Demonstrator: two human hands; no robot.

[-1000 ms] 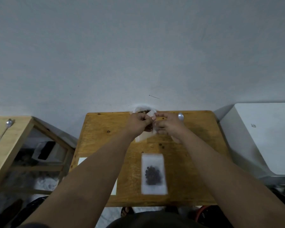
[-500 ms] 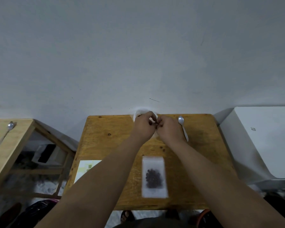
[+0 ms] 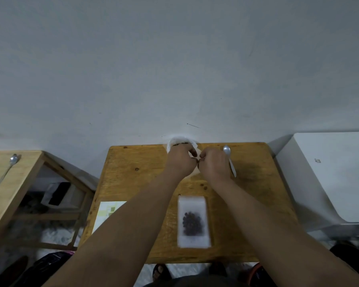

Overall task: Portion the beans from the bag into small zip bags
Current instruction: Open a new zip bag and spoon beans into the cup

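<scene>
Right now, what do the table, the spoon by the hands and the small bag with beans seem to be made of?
Table: looks like wood, matte yellowish-brown, with grain and dark knots. Spoon: probably metal, silvery and shiny. Small bag: seemingly thin clear plastic, since the dark beans show through it; the picture is blurred there.

The counter (image 3: 137, 183) is showing matt, knotted wood; the spoon (image 3: 229, 160) is gleaming metal; the zip bag (image 3: 193, 221) is looking like clear, smooth plastic.
</scene>
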